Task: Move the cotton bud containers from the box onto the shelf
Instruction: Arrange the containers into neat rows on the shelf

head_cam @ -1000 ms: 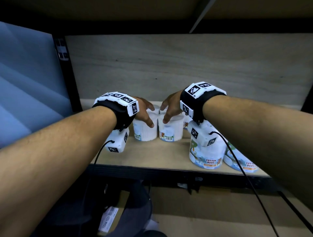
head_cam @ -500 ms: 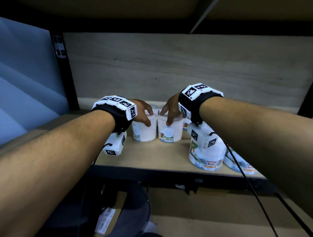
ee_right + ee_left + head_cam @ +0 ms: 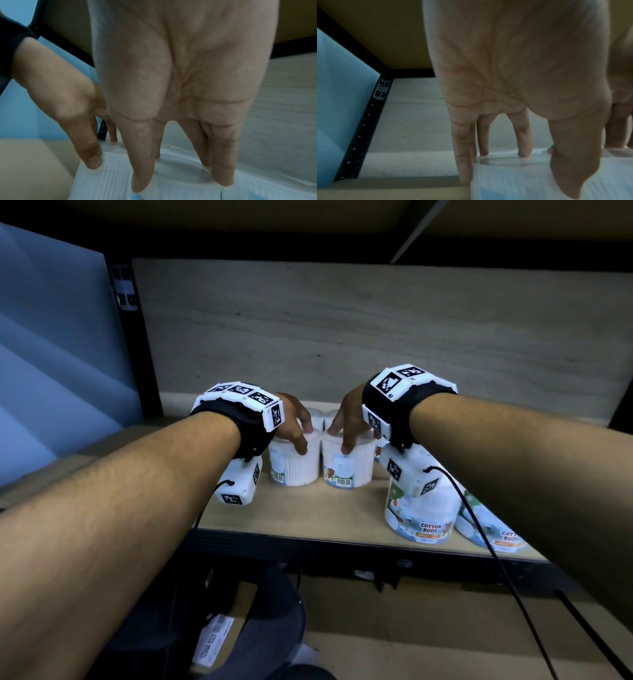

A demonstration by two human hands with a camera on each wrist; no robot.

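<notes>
Two white cotton bud containers stand side by side on the wooden shelf [image 3: 308,511]. My left hand [image 3: 298,433] grips the left container [image 3: 294,467] from above. Its fingertips [image 3: 523,152] rest on the lid and its thumb [image 3: 568,175] runs down the near side of that container [image 3: 513,182]. My right hand [image 3: 342,436] grips the right container [image 3: 347,467] the same way. Its thumb [image 3: 142,175] lies down the front and its fingers [image 3: 223,173] reach over the lid of that container [image 3: 180,192].
More white containers [image 3: 318,416] stand behind the held pair. Two labelled "Cotton Buds" tubs [image 3: 423,518], [image 3: 493,532] sit at the shelf's front right, under my right forearm. A black upright post [image 3: 137,337] and a blue panel [image 3: 51,354] bound the left side. Cardboard [image 3: 411,638] lies below the shelf.
Both hands stay on the same two containers on the shelf. My head view has shifted slightly; nothing was let go or picked up.
</notes>
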